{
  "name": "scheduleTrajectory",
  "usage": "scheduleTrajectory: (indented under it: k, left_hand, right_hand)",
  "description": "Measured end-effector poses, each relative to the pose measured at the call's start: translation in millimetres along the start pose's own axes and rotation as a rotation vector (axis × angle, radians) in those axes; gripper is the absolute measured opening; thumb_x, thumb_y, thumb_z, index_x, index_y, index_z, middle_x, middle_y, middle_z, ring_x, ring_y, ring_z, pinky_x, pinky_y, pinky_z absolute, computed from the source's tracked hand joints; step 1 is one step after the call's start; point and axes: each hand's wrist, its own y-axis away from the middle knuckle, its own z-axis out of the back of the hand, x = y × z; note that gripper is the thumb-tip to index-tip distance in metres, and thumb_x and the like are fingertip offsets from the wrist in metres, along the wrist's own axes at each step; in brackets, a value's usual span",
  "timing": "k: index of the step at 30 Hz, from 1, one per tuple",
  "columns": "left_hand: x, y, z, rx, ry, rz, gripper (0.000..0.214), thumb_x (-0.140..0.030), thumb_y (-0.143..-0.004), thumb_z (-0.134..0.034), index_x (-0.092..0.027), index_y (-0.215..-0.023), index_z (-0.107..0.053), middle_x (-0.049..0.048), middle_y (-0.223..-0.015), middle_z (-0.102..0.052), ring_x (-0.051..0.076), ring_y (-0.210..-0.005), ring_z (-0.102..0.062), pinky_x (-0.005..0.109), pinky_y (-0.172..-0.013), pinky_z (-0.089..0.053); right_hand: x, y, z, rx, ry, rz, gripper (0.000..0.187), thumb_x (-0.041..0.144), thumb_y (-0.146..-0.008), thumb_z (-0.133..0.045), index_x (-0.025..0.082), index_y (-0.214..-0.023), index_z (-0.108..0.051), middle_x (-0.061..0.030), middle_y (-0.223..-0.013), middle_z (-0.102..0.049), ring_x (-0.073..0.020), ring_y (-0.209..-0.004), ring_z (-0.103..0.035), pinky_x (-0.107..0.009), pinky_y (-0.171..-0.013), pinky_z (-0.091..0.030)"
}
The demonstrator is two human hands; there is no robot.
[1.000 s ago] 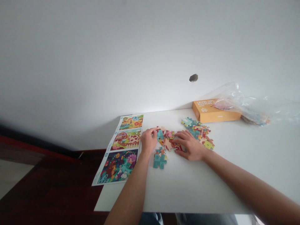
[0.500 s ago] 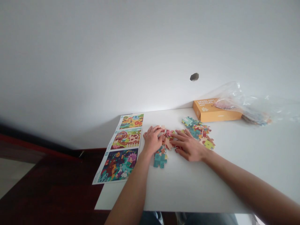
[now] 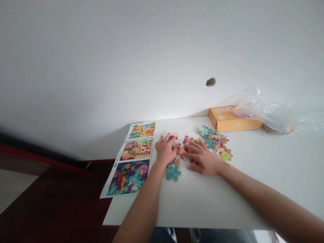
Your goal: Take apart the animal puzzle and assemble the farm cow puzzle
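Observation:
Spread over several jigsaw pieces on the white table, my left hand has its fingers apart. Pink and red jigsaw pieces lie in the gap between my two hands. My right hand rests flat with fingers spread, covering part of the red pieces. Below my left hand sits a cluster of teal pieces. A heap of mixed jigsaw pieces, teal, red and yellow-green, lies just beyond my right hand. What is under both palms is hidden.
A sheet with three printed pictures lies along the left table edge, partly overhanging. At the back right stands an orange puzzle box, with a clear plastic bag over its right side. The wall rises directly behind the table.
My left thumb has spread outward and the fingers have opened a little. Pink pieces between the hands have shifted, with a gap showing between them. My right hand stays nearly in place.

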Motion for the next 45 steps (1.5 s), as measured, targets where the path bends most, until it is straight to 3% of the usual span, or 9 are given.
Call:
scheduleTrajectory:
  k: [6,11,19,25,28,31,36,40,45]
  left_hand:
    - [1.1,-2.3,-0.9,-0.040,0.043,0.053,0.034,-0.030,-0.091,-0.057,-0.037,-0.123,-0.065,-0.0037,-0.146,-0.050,0.032,-0.135,-0.040,0.052,-0.107,-0.034]
    - [1.1,-3.0,3.9,-0.061,0.080,0.061,0.029,-0.031,-0.091,-0.058,-0.035,-0.118,-0.068,-0.0033,-0.141,-0.055,0.029,-0.133,-0.044,0.048,-0.107,-0.035]
    - [-3.0,1.5,7.6,0.017,0.091,-0.049,0.047,-0.047,-0.080,-0.069,-0.035,-0.125,-0.063,0.0018,-0.150,-0.044,0.035,-0.139,-0.034,0.056,-0.110,-0.030]
    - [-0.9,0.1,2.8,0.057,0.058,-0.053,0.046,-0.045,-0.084,-0.066,-0.036,-0.128,-0.062,0.0029,-0.151,-0.043,0.035,-0.140,-0.033,0.058,-0.109,-0.028]
    - [-0.6,-1.7,0.5,0.039,0.059,-0.038,0.046,-0.043,-0.080,-0.070,-0.035,-0.125,-0.064,0.0015,-0.150,-0.045,0.034,-0.139,-0.034,0.056,-0.110,-0.029]
    - [-0.9,-3.7,2.5,-0.002,0.102,-0.024,0.043,-0.043,-0.080,-0.071,-0.034,-0.122,-0.066,0.0007,-0.146,-0.049,0.032,-0.137,-0.038,0.052,-0.110,-0.032]
    - [2.8,-3.4,24.2,-0.125,0.204,-0.058,0.024,-0.035,-0.086,-0.065,-0.033,-0.109,-0.073,0.0011,-0.127,-0.062,0.023,-0.120,-0.053,0.041,-0.108,-0.038]
    - [6.6,3.6,42.6,-0.001,0.220,-0.254,0.016,-0.034,-0.086,-0.067,-0.033,-0.098,-0.076,0.0012,-0.127,-0.061,0.024,-0.124,-0.049,0.041,-0.111,-0.036]
    - [4.9,10.5,45.3,0.169,0.203,-0.402,0.024,-0.030,-0.076,-0.075,-0.034,-0.100,-0.076,-0.0037,-0.156,-0.032,0.032,-0.147,-0.017,0.051,-0.121,-0.018]
  right_hand:
    - [-4.5,-0.6,-3.2,-0.092,-0.022,-0.027,0.016,0.034,-0.088,-0.059,0.020,-0.095,-0.062,-0.0109,-0.116,-0.063,-0.0265,-0.111,-0.053,-0.051,-0.106,-0.030]
    - [-7.5,-0.5,-4.4,-0.124,0.010,-0.032,0.013,0.027,-0.084,-0.061,0.020,-0.094,-0.061,-0.0090,-0.100,-0.062,-0.0241,-0.098,-0.053,-0.048,-0.102,-0.033]
    - [4.7,-0.8,0.9,-0.181,0.035,-0.107,0.028,0.019,-0.085,-0.053,0.020,-0.112,-0.063,-0.0129,-0.116,-0.060,-0.0288,-0.111,-0.050,-0.056,-0.109,-0.025]
    - [40.0,1.5,-2.2,0.043,-0.031,0.183,0.051,0.045,-0.090,-0.056,0.023,-0.136,-0.051,-0.0115,-0.154,-0.035,-0.0341,-0.142,-0.025,-0.063,-0.114,-0.011]
    - [47.0,0.1,-7.5,0.078,-0.056,0.229,0.046,0.052,-0.092,-0.054,0.023,-0.127,-0.058,-0.0102,-0.150,-0.042,-0.0313,-0.142,-0.027,-0.060,-0.116,-0.010]
    - [42.2,-1.4,-8.7,0.056,-0.081,0.220,0.030,0.043,-0.094,-0.054,0.023,-0.114,-0.063,-0.0064,-0.133,-0.059,-0.0268,-0.135,-0.038,-0.056,-0.118,-0.009]
    - [32.4,-0.4,-2.6,0.005,-0.104,0.196,0.021,0.037,-0.089,-0.059,0.022,-0.104,-0.063,-0.0079,-0.118,-0.066,-0.0274,-0.120,-0.049,-0.055,-0.115,-0.018]
    - [32.1,1.0,3.6,-0.071,-0.169,0.212,0.020,0.030,-0.089,-0.055,0.020,-0.105,-0.061,-0.0085,-0.105,-0.068,-0.0252,-0.109,-0.054,-0.051,-0.112,-0.026]
    - [32.8,4.0,4.8,-0.196,-0.292,0.165,0.013,0.020,-0.090,-0.046,0.021,-0.088,-0.059,-0.0076,-0.092,-0.067,-0.0206,-0.093,-0.058,-0.045,-0.103,-0.037]
